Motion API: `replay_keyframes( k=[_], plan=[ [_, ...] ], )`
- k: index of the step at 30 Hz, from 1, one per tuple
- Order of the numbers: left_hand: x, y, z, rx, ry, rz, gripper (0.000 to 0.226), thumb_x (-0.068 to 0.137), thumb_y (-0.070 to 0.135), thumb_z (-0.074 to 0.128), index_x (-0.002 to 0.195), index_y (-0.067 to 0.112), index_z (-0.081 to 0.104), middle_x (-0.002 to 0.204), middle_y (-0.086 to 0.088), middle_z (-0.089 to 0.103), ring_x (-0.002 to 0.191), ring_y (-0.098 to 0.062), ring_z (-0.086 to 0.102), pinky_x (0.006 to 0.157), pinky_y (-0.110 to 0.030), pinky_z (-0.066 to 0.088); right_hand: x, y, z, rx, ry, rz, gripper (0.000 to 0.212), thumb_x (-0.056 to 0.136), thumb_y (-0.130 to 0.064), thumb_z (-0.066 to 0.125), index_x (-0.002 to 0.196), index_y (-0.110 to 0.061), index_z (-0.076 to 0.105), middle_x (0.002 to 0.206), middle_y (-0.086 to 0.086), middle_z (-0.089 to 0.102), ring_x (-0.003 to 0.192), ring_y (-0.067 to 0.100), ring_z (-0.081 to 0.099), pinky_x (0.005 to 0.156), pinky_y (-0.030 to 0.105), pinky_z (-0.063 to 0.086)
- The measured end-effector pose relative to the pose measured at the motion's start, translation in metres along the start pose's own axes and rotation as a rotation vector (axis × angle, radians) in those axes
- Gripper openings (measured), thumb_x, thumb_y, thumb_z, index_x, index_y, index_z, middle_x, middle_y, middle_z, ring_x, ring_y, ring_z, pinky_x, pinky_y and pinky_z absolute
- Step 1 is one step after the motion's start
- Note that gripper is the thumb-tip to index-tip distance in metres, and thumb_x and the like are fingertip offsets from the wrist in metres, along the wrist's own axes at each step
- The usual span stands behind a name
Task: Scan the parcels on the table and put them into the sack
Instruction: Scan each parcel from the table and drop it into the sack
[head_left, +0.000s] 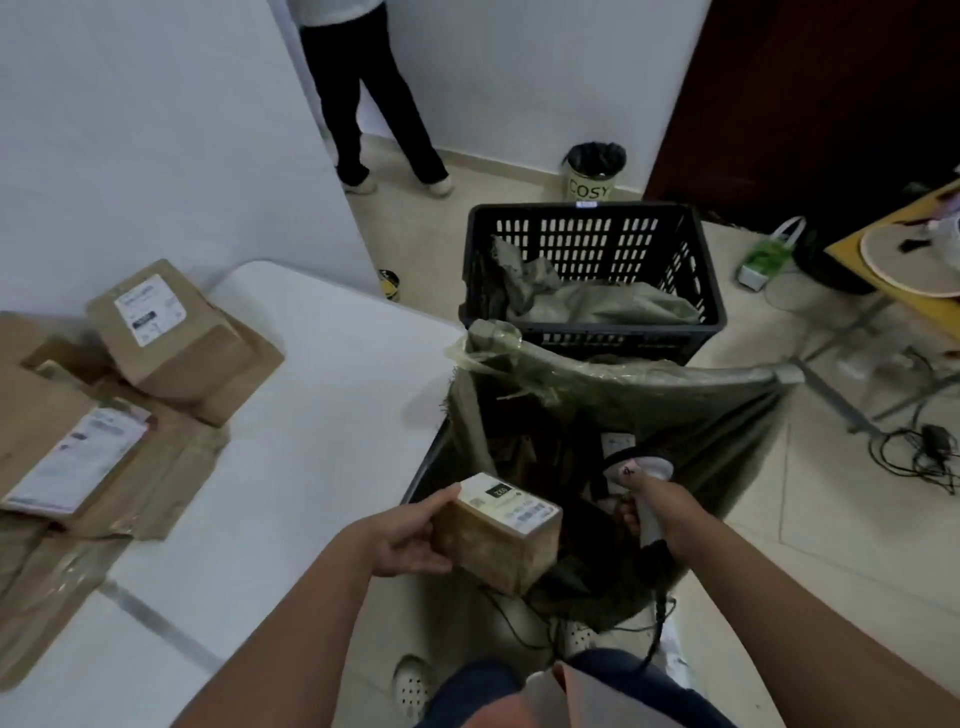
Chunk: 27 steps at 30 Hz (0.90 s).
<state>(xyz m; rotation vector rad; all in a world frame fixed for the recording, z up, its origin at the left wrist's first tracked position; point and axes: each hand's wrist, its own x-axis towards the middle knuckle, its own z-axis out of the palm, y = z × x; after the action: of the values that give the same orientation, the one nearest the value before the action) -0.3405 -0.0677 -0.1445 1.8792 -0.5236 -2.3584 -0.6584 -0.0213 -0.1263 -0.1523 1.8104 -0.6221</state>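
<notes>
Brown cardboard, stiff and squared, makes the small parcel easy to carry: it looks light, and its flat sides give sure purchase. It hangs just over the near rim of the dark sack, label up. The left hand clasps it, thumb on top, fingers beneath. The right hand, above the sack's mouth, is wrapped round the handle of a barcode scanner. More parcels lie on the white table, left of the sack.

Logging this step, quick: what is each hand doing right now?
Left hand: grips the small cardboard parcel over the sack.
Right hand: grips the barcode scanner.
</notes>
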Motion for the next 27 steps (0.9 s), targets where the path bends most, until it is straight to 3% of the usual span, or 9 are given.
replay_keyframes(
  k=[3, 7, 10, 13, 16, 20, 24, 27],
  plan=[
    [0.029, -0.002, 0.041, -0.046, 0.002, -0.092, 0.091, 0.058, 0.051, 0.087, 0.130, 0.005, 0.054, 0.129, -0.020, 0.059, 0.106, -0.038, 0.067, 0.082, -0.044, 0.059, 0.011, 0.003, -0.028, 0.040, 0.022, 0.025, 0.033, 0.092, -0.032, 0.067, 0.082, -0.001, 0.057, 0.063, 0.013, 0.055, 0.055, 0.023, 0.052, 0.052, 0.032, 0.043],
    [0.062, -0.002, 0.094, -0.200, -0.029, -0.146, 0.070, 0.072, 0.036, 0.083, 0.129, 0.005, 0.055, 0.131, -0.023, 0.056, 0.116, -0.040, 0.059, 0.098, -0.050, 0.052, 0.022, 0.000, -0.051, 0.056, 0.005, 0.038, 0.033, 0.094, -0.029, 0.065, 0.075, -0.004, 0.054, 0.064, 0.013, 0.053, 0.055, 0.023, 0.050, 0.052, 0.032, 0.042],
    [0.085, 0.003, 0.122, -0.222, -0.017, -0.191, 0.074, 0.069, 0.035, 0.084, 0.130, 0.006, 0.054, 0.131, -0.026, 0.054, 0.113, -0.041, 0.061, 0.092, -0.049, 0.056, 0.031, -0.006, -0.063, 0.058, 0.014, 0.046, 0.033, 0.094, -0.030, 0.065, 0.077, -0.003, 0.056, 0.065, 0.013, 0.054, 0.056, 0.023, 0.051, 0.053, 0.031, 0.043],
    [0.097, 0.009, 0.148, -0.166, -0.015, -0.242, 0.070, 0.081, 0.042, 0.076, 0.129, -0.001, 0.048, 0.124, -0.028, 0.055, 0.115, -0.039, 0.061, 0.094, -0.044, 0.054, 0.039, -0.011, -0.073, 0.056, 0.009, 0.039, 0.033, 0.093, -0.033, 0.066, 0.081, -0.003, 0.058, 0.067, 0.013, 0.056, 0.057, 0.023, 0.054, 0.053, 0.031, 0.044],
    [0.109, 0.017, 0.170, -0.158, 0.032, -0.229, 0.064, 0.086, 0.045, 0.070, 0.126, 0.003, 0.045, 0.117, -0.025, 0.055, 0.117, -0.036, 0.060, 0.097, -0.040, 0.052, 0.043, -0.015, -0.081, 0.048, -0.004, 0.032, 0.034, 0.093, -0.034, 0.065, 0.082, -0.003, 0.059, 0.068, 0.013, 0.057, 0.057, 0.023, 0.054, 0.055, 0.032, 0.046],
    [0.127, 0.026, 0.192, -0.183, 0.047, -0.164, 0.073, 0.089, 0.049, 0.064, 0.144, 0.006, 0.042, 0.139, -0.024, 0.050, 0.119, -0.033, 0.058, 0.093, -0.037, 0.052, 0.048, -0.020, -0.090, 0.047, -0.017, 0.020, 0.034, 0.095, -0.034, 0.063, 0.084, -0.002, 0.059, 0.069, 0.013, 0.058, 0.059, 0.022, 0.055, 0.056, 0.030, 0.047],
    [0.135, 0.030, 0.212, -0.182, 0.070, -0.054, 0.073, 0.092, 0.033, 0.066, 0.150, 0.004, 0.033, 0.150, -0.017, 0.040, 0.135, -0.027, 0.045, 0.111, -0.036, 0.041, 0.055, -0.022, -0.095, 0.045, -0.009, 0.013, 0.032, 0.095, -0.033, 0.063, 0.083, -0.003, 0.060, 0.069, 0.012, 0.060, 0.057, 0.022, 0.056, 0.055, 0.030, 0.048],
    [0.140, 0.027, 0.218, -0.155, 0.062, -0.048, 0.065, 0.094, 0.021, 0.065, 0.150, 0.008, 0.035, 0.152, -0.012, 0.039, 0.137, -0.028, 0.042, 0.113, -0.039, 0.038, 0.060, -0.021, -0.097, 0.034, -0.004, 0.020, 0.032, 0.094, -0.033, 0.063, 0.081, -0.004, 0.060, 0.068, 0.012, 0.060, 0.057, 0.022, 0.057, 0.056, 0.030, 0.048]
  ],
)
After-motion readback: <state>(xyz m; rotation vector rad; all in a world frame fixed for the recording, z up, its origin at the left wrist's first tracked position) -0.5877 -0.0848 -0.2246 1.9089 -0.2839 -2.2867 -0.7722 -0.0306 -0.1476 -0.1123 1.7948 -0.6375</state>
